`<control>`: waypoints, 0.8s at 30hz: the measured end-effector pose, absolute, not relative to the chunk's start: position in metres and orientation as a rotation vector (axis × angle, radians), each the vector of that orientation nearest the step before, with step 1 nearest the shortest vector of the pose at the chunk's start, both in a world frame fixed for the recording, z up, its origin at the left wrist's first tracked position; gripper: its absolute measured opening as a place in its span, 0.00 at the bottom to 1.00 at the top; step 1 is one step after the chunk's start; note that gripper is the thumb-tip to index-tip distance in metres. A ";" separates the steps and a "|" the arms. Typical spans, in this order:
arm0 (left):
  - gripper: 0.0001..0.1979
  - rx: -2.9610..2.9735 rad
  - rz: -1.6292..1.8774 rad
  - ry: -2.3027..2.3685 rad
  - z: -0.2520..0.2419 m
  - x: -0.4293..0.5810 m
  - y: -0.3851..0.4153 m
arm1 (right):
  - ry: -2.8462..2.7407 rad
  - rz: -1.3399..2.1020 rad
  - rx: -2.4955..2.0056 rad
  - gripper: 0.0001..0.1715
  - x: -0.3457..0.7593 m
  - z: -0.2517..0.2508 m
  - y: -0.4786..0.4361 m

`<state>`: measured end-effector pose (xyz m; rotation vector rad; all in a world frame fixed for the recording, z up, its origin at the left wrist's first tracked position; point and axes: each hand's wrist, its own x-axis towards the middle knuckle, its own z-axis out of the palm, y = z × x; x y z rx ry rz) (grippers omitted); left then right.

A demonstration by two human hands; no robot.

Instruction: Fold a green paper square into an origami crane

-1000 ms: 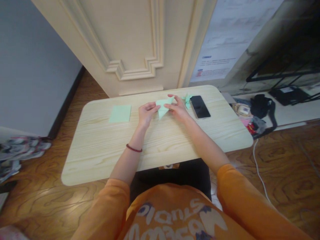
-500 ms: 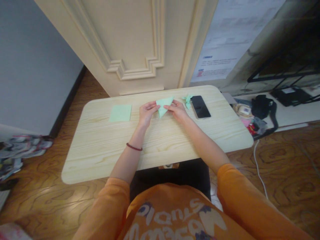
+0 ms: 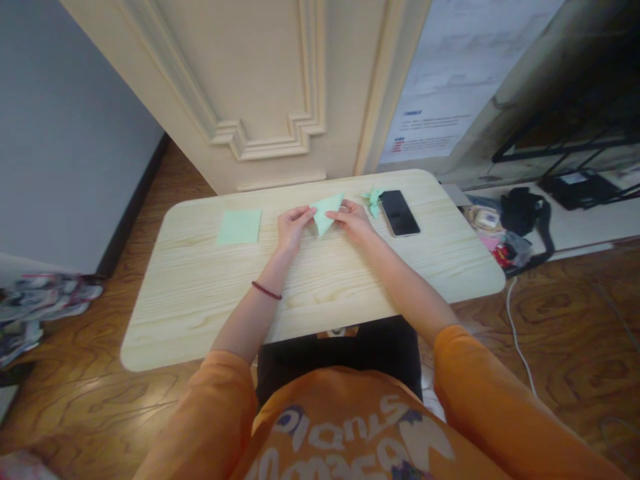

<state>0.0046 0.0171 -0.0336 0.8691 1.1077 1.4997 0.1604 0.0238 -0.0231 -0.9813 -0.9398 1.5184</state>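
Thumb and fingertips of the left hand (image 3: pixel 293 225): pinched together on the left side of a folded green paper (image 3: pixel 327 208). Clamped its other side in the right hand (image 3: pixel 354 220) — thumb laid across the near face, other fingers bent behind. Held it between both hands, broad along the far edge and narrowing to a point toward the body; could not tell whether resting on the surface below or lifted off it. Wore a dark red bracelet (image 3: pixel 267 291) on the left wrist. Just beyond the right hand, saw a small green folded figure (image 3: pixel 373 201), right by the corner of a phone (image 3: pixel 400 213) lying dark screen up. Left of the left hand and apart from it, noted a flat square of green paper (image 3: pixel 239 227). Beneath everything, saw a pale wood-grain table (image 3: pixel 200 300) with rounded corners — and past its far edge, a cream moulded panel (image 3: pixel 265 67).
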 end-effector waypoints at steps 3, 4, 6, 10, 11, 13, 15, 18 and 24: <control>0.24 0.844 1.493 1.090 -0.032 0.004 0.015 | -0.926 1.540 -0.971 0.31 0.160 -0.023 0.023; 0.24 0.835 1.488 1.081 -0.031 0.004 0.015 | -0.926 1.544 -0.969 0.31 0.160 -0.023 0.023; 0.24 0.816 1.481 1.067 -0.030 0.003 0.013 | -0.926 1.552 -0.967 0.30 0.160 -0.023 0.023; 0.24 0.779 1.488 1.041 -0.026 0.004 0.009 | -0.921 1.557 -0.962 0.29 0.160 -0.021 0.022; 0.23 0.769 1.490 1.033 -0.026 0.004 0.008 | -0.923 1.555 -0.960 0.29 0.160 -0.021 0.021; 0.23 0.754 1.493 1.019 -0.025 0.005 0.007 | -0.931 1.552 -0.957 0.28 0.160 -0.020 0.021; 0.21 0.755 1.498 1.013 -0.025 0.006 0.006 | -0.934 1.548 -0.957 0.28 0.160 -0.020 0.021; 0.20 0.752 1.496 1.023 -0.025 0.006 0.006 | -0.926 1.542 -0.955 0.28 0.160 -0.020 0.021; 0.21 0.734 1.478 1.036 -0.023 0.007 0.007 | -0.953 1.528 -0.957 0.28 0.160 -0.023 0.024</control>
